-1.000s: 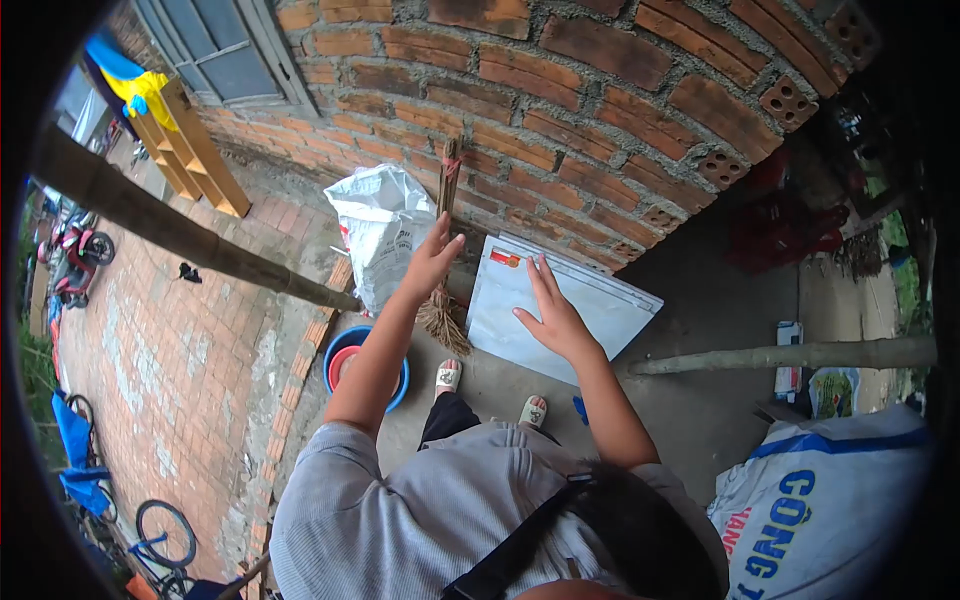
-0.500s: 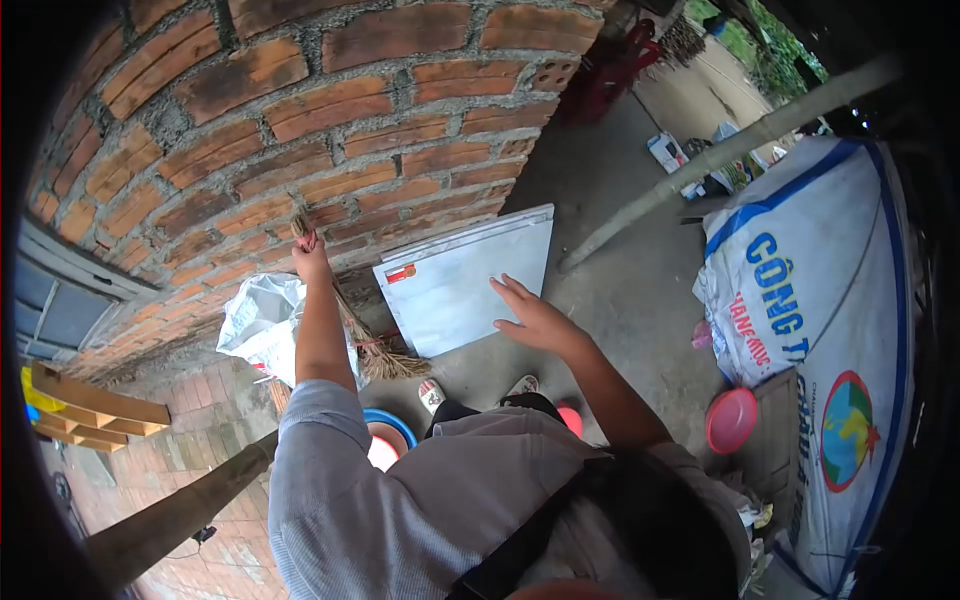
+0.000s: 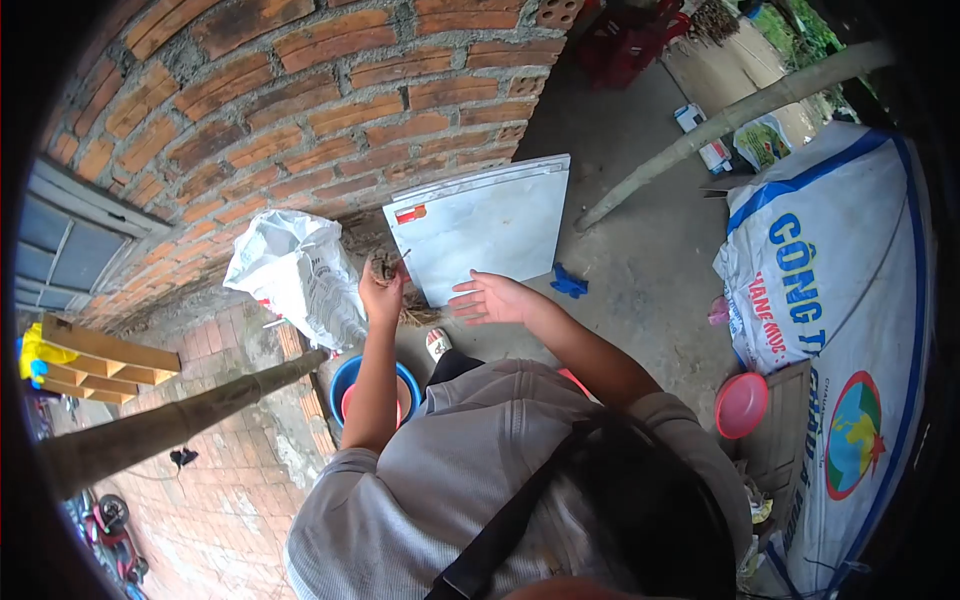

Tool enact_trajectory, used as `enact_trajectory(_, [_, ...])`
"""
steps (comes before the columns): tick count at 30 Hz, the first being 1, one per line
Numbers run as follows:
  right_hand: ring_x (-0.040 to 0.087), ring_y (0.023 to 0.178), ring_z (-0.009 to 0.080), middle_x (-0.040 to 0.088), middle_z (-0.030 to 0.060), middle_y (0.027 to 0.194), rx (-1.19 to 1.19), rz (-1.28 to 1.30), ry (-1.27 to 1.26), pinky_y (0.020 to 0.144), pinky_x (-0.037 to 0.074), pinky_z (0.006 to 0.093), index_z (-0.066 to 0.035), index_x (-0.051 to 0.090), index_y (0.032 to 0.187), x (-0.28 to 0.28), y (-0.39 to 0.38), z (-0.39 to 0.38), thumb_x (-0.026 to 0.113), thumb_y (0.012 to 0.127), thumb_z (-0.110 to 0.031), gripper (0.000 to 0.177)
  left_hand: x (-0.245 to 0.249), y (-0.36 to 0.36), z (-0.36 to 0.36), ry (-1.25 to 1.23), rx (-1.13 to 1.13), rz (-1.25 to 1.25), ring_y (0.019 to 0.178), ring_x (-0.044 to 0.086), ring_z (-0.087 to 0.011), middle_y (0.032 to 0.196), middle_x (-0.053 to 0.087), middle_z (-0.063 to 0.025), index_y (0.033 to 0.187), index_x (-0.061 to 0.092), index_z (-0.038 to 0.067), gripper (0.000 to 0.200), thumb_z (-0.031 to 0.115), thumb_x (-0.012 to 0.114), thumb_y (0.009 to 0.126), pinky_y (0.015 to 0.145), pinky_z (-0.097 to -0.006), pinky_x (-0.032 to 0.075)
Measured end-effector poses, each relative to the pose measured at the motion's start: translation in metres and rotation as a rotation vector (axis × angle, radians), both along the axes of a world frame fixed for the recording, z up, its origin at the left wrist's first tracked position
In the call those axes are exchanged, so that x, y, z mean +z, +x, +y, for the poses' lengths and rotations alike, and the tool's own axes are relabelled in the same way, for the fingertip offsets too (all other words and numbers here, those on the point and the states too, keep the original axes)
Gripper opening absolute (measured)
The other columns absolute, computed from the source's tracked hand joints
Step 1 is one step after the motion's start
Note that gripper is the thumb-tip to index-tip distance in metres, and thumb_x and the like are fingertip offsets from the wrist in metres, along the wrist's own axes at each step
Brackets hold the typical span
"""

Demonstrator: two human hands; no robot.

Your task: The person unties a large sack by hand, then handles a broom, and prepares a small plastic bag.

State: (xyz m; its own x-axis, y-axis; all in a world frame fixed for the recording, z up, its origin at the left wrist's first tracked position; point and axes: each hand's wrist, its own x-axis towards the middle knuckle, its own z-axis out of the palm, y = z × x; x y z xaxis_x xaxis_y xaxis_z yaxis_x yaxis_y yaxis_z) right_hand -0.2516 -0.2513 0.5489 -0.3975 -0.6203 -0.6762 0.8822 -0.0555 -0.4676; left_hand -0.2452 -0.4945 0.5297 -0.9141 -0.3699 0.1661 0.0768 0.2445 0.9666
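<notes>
My left hand is wrapped round the upper end of a straw broom, whose bundled handle end points up toward me. Part of the broom's bristles shows below, near my foot; the rest is hidden behind the hand. My right hand has its fingers spread and holds nothing. It hovers in front of the lower part of a white panel that leans against the brick wall. A white woven sack stands open to the left of my left hand.
Blue and pink basins sit by my feet. A crumpled blue item lies on the floor right of the panel. Bamboo poles slant at both sides. A pink basin and large white tarp are on the right.
My left hand has drawn the broom away from the wall, closer to my body. The right hand has moved lower and left, fingers spreading. The blue item on the floor now shows.
</notes>
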Motion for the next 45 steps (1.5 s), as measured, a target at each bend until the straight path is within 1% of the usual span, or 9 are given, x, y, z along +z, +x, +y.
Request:
enact_trajectory(6, [0.054, 0.114, 0.0326, 0.057, 0.0155, 0.121, 0.214, -0.264, -0.168, 0.093, 0.043, 0.0497, -0.007, 0.048, 0.125, 0.001, 0.06, -0.034, 0.031, 0.092, -0.064, 0.067, 0.066, 0.084, 0.077, -0.129, -0.05, 0.079, 0.068, 0.062, -0.0168, 0.075, 0.065, -0.0096, 0.084, 0.056, 0.001, 0.018, 0.001, 0.068, 0.071, 0.065, -0.0288, 0.049])
enact_trajectory(15, [0.061, 0.099, 0.0291, 0.061, 0.0157, 0.109, -0.523, -0.502, -1.844, 0.089, 0.048, 0.0461, -0.003, 0.057, 0.109, -0.042, 0.171, -0.029, 0.044, 0.091, -0.027, 0.032, 0.12, 0.217, 0.152, -0.243, -0.346, 0.087, 0.105, 0.059, -0.0231, 0.114, 0.06, -0.0142, 0.122, 0.048, 0.002, 0.059, 0.019, 0.076, 0.073, 0.088, -0.0352, 0.046])
enact_trajectory(20, [0.065, 0.08, 0.0322, 0.063, 0.0164, 0.087, -0.189, -0.515, -0.352, 0.072, 0.054, 0.0481, 0.0, 0.056, 0.097, -0.051, 0.193, 0.028, 0.035, 0.092, -0.025, 0.033, 0.112, 0.276, 0.102, 0.503, -0.895, -0.288, 0.129, 0.042, -0.0267, 0.137, 0.045, -0.017, 0.139, 0.034, -0.003, 0.09, 0.064, 0.056, 0.083, 0.107, -0.0392, 0.032])
enact_trajectory(22, [0.065, 0.08, 0.0321, 0.063, 0.0178, 0.088, -0.257, -0.551, -0.283, 0.072, 0.055, 0.0476, 0.001, 0.055, 0.097, -0.028, 0.211, 0.021, 0.035, 0.092, -0.027, 0.034, 0.13, 0.29, 0.113, 0.658, -0.436, -0.577, 0.127, 0.043, -0.0294, 0.137, 0.045, -0.0176, 0.142, 0.035, 0.009, 0.091, 0.077, 0.034, 0.082, 0.104, -0.0443, 0.037])
enact_trajectory(26, [0.065, 0.078, 0.0333, 0.063, 0.0195, 0.086, -0.241, -0.321, -0.125, 0.072, 0.054, 0.0475, 0.002, 0.054, 0.093, -0.023, 0.242, 0.01, 0.039, 0.092, -0.031, 0.036, 0.036, 0.31, 0.104, 1.218, -0.179, -0.81, 0.116, 0.051, -0.0396, 0.133, 0.046, -0.018, 0.14, 0.037, 0.015, 0.081, 0.07, 0.049, 0.082, 0.09, -0.0612, 0.045])
enact_trajectory(31, [0.063, 0.065, 0.0198, 0.065, 0.0108, 0.077, 0.138, -0.206, -0.484, 0.062, 0.053, 0.034, -0.005, 0.061, 0.088, -0.039, 0.248, -0.003, 0.05, 0.09, -0.031, 0.029, 0.021, 0.295, 0.117, 1.374, -0.036, -1.066, 0.071, 0.066, -0.0339, 0.089, 0.064, -0.0159, 0.097, 0.058, 0.002, 0.024, 0.022, 0.062, 0.084, 0.06, -0.0564, 0.057])
enact_trajectory(38, [0.058, 0.083, 0.0051, 0.061, 0.0014, 0.091, -0.182, -0.026, -0.36, 0.067, 0.047, 0.021, -0.004, 0.059, 0.098, -0.201, 0.288, -0.01, 0.054, 0.081, -0.01, 0.019, -0.094, 0.287, 0.13, 1.28, -0.061, -1.091, 0.082, 0.062, -0.0399, 0.089, 0.06, -0.0215, 0.101, 0.051, -0.005, 0.027, 0.013, 0.044, 0.082, 0.078, -0.0574, 0.052])
enact_trajectory(42, [0.061, 0.079, 0.0062, 0.064, 0.0011, 0.086, -0.241, -0.357, -0.099, 0.066, 0.048, 0.0218, -0.004, 0.062, 0.094, -0.161, 0.279, 0.059, 0.052, 0.084, -0.009, 0.015, -0.091, 0.282, 0.198, 1.432, -0.008, -1.286, 0.085, 0.055, -0.0387, 0.095, 0.052, -0.0216, 0.098, 0.047, -0.003, 0.035, 0.019, 0.044, 0.071, 0.092, -0.0581, 0.046])
enact_trajectory(45, [0.061, 0.07, 0.0074, 0.063, 0.0009, 0.075, -0.266, 0.208, -0.109, 0.06, 0.049, 0.0242, -0.005, 0.064, 0.088, -0.15, 0.298, 0.112, 0.052, 0.086, -0.013, 0.014, -0.1, 0.282, 0.25, 1.497, -0.113, -1.437, 0.088, 0.056, -0.039, 0.097, 0.054, -0.0222, 0.096, 0.049, -0.004, 0.036, 0.02, 0.044, 0.071, 0.092, -0.0544, 0.045])
